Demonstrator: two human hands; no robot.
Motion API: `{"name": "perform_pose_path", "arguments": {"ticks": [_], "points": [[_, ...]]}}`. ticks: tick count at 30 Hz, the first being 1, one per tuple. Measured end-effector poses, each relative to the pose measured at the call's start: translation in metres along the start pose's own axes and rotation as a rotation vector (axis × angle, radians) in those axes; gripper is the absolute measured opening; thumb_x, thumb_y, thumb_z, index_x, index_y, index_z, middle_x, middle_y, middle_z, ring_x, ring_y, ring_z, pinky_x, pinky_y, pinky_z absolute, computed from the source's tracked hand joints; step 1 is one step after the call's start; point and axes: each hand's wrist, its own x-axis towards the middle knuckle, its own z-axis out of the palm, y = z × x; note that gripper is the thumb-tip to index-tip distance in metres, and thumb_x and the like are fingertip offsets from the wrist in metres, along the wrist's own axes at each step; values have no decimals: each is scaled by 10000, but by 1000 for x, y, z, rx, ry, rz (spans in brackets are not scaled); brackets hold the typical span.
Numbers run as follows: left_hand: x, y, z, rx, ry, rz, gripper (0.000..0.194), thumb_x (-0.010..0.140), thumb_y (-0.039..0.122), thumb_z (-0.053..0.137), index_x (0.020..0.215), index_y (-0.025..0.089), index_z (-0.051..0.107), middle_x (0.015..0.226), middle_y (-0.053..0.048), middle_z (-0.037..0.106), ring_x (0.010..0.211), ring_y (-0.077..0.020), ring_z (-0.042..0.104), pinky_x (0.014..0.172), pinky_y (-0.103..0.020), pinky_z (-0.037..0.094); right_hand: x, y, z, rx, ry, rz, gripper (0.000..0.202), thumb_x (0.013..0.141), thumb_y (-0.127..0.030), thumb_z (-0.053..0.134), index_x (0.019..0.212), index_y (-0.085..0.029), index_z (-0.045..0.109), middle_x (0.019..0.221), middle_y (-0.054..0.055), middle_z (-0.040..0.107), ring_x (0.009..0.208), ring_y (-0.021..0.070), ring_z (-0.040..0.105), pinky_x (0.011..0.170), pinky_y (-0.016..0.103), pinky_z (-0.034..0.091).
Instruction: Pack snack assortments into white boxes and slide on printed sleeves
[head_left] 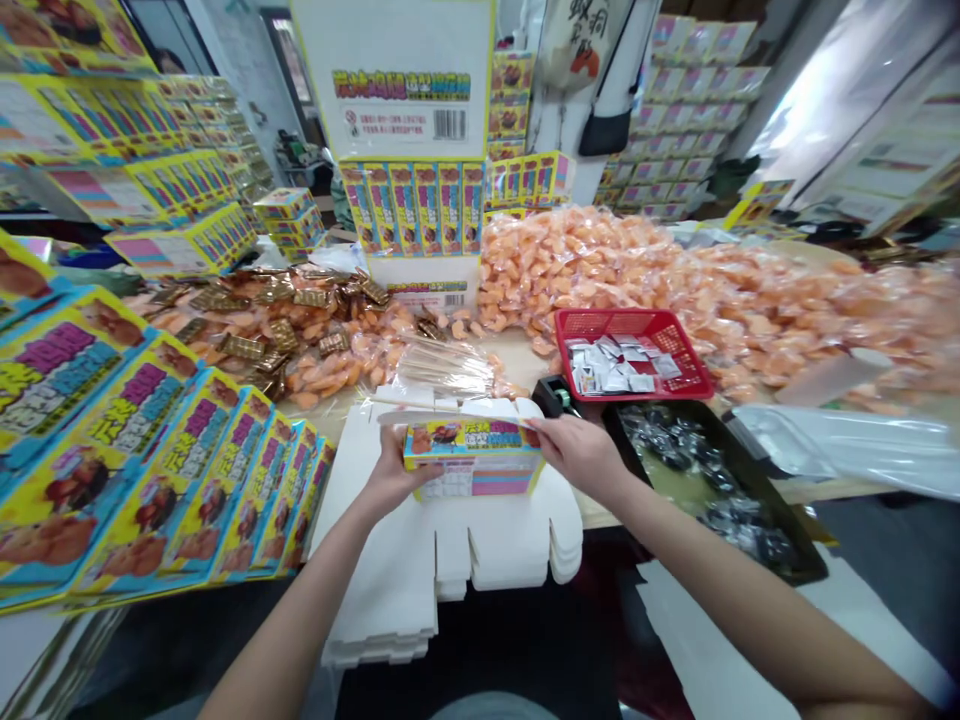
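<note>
A small yellow and blue printed box (480,476) is held between both hands above a stack of flat white cardboard blanks (382,570). My left hand (397,470) grips its left end, with fingers behind and thumb along the front. At the upper right corner, my right hand (577,452) pinches the box edge. A pale flap stands up along the top of the box. Behind it lies a bundle of thin wooden sticks (442,366). A black tape dispenser (553,396) is just beyond my right hand.
A red basket (694,355) holds white sachets; a dark tray (795,530) holds black-wrapped packets. Orange packaged pieces (600,260) and gold packets (281,340) cover the table's back. Printed boxes (142,440) line the left; a tall white display box (405,100) stands behind.
</note>
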Motion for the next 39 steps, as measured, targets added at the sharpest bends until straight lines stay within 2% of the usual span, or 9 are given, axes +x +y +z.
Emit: {"name": "perform_pose_path", "arguments": {"ticks": [3,6,9,13,19,24,27,33,39], "points": [[-1,13,-19,208,126,283,812,787,552,631,1424,293,200,1282,-97,453,1243,-239,489,990,-421,453,-28,-7,3,-86,60,-92,371,933,-344,531,1221,-113,560,839,87,699,723,218,594,692,336,461],[2,49,-39,830,103,447,357,886,463,536,1150,225,569,1121,-103,564,1153,-250,527,987,-425,427,-34,-10,4,-102,52,-100,460,924,-351,557,1305,-102,488,840,84,689,737,228,591,688,352,464],[10,90,-43,1157,-85,341,264,945,338,408,1006,208,630,942,-80,651,932,-224,615,852,-372,473,-28,-14,6,-74,72,-99,428,929,-346,552,1285,-114,500,845,80,694,728,222,602,677,345,468],[18,114,-33,1026,-239,106,329,938,292,350,1105,194,616,941,-53,695,813,-195,642,726,-313,507,-22,-17,8,-67,93,-92,401,939,-373,532,1241,-110,534,842,89,697,705,224,607,641,344,463],[-17,83,-19,1016,-175,180,541,961,343,403,1459,150,318,1269,-175,560,1205,-282,529,976,-463,470,-29,-21,11,145,84,59,401,920,-442,536,1161,-127,591,847,102,676,759,240,606,705,374,483],[-60,43,-30,1062,-199,692,538,896,301,600,1400,320,411,1426,-127,319,1362,-294,355,1070,-469,411,-23,-32,10,746,72,626,438,887,-606,476,998,-204,613,1135,125,605,1116,290,551,944,456,447],[-72,43,-38,1131,-174,850,462,882,235,612,1322,301,489,1432,-120,320,1373,-306,333,1092,-480,379,-13,-42,15,1231,-34,903,499,817,-582,606,1179,-250,518,1180,87,620,1124,262,577,966,442,454],[-52,85,22,1276,-198,566,666,765,540,685,1270,147,502,1492,-230,310,1331,-407,377,1033,-531,397,-14,-54,32,1510,32,929,510,838,-528,607,1286,-298,527,1356,49,565,1193,227,552,1014,399,432],[-26,92,74,1497,-327,387,665,904,253,528,1489,395,247,998,-86,590,853,-282,622,709,-393,491,-47,38,34,904,278,1198,339,783,-487,618,936,-187,650,1043,117,665,1020,248,599,842,395,507]]}}
